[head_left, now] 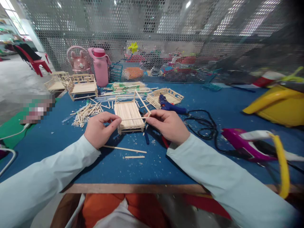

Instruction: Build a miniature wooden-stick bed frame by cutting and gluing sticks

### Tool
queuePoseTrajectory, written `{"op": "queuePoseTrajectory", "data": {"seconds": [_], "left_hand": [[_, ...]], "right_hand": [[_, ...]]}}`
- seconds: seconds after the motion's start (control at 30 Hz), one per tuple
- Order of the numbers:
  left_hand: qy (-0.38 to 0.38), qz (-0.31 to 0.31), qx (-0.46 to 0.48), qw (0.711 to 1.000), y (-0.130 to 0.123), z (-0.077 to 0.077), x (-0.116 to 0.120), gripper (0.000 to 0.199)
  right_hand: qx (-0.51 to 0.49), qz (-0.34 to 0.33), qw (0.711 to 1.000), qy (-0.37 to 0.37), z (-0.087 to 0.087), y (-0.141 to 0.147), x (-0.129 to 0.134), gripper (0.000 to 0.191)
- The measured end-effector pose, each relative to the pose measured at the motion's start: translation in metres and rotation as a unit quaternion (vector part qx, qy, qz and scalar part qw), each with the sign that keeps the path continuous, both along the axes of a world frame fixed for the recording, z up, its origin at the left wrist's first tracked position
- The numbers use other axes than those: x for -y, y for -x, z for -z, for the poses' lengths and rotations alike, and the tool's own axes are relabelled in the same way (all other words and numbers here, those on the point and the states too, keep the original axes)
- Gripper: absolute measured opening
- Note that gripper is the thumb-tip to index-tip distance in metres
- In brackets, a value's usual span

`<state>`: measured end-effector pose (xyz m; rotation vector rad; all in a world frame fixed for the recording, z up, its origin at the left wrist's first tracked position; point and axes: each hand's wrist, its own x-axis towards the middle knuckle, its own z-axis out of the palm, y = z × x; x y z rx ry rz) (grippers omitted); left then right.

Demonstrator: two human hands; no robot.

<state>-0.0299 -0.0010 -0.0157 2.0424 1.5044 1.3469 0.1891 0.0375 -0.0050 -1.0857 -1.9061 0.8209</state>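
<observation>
Between my hands a thin wooden stick (133, 119) spans crosswise, above the front of a small slatted stick model (128, 110). My left hand (101, 128) pinches the stick's left end between thumb and fingers. At its right end my right hand (169, 125) is closed, thumb against fingers, where a second stick (142, 102) slants up and back. Whether those two sticks are joined I cannot tell. Below the model, a long loose stick (125, 149) and a short stick (134, 157) lie on the blue tabletop (152, 172).
A blue glue gun (169, 104) rests by another stick frame (177, 95), its black cord coiled to the right. Cut sticks (86, 112) are heaped left. Finished-looking stick models (83, 87), a pink bottle (101, 68) and a purple tool (249, 145) stand or lie around.
</observation>
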Motion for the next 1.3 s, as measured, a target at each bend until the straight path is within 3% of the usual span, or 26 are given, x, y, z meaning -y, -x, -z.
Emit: {"op": "queuePoseTrajectory", "data": {"seconds": [0.67, 0.8, 0.9, 1.07, 1.17, 1.3], "left_hand": [[-0.019, -0.006, -0.011, 1.0, 0.0, 0.002, 0.0, 0.016], [-0.073, -0.02, -0.011, 0.997, 0.002, 0.001, 0.001, 0.014], [-0.164, -0.024, -0.01, 0.986, 0.002, -0.004, 0.007, 0.011], [-0.226, 0.085, 0.0, 0.971, -0.014, -0.007, 0.03, 0.007], [-0.224, 0.163, 0.01, 0.961, -0.028, -0.004, 0.041, 0.007], [-0.194, 0.217, -0.002, 0.957, -0.04, 0.002, 0.047, 0.008]], "right_hand": [[-0.059, -0.035, 0.997, 0.03, 0.005, 0.001, -0.003, 0.021], [-0.13, 0.072, 0.986, -0.076, -0.006, -0.003, -0.002, 0.019], [-0.151, 0.127, 0.969, -0.147, -0.015, -0.007, 0.017, 0.01], [-0.099, -0.013, 0.995, -0.012, -0.013, -0.006, 0.077, 0.016], [-0.115, -0.013, 0.993, 0.018, -0.008, -0.01, 0.1, 0.014], [-0.098, 0.008, 0.995, 0.018, -0.01, -0.021, 0.108, 0.02]]}}
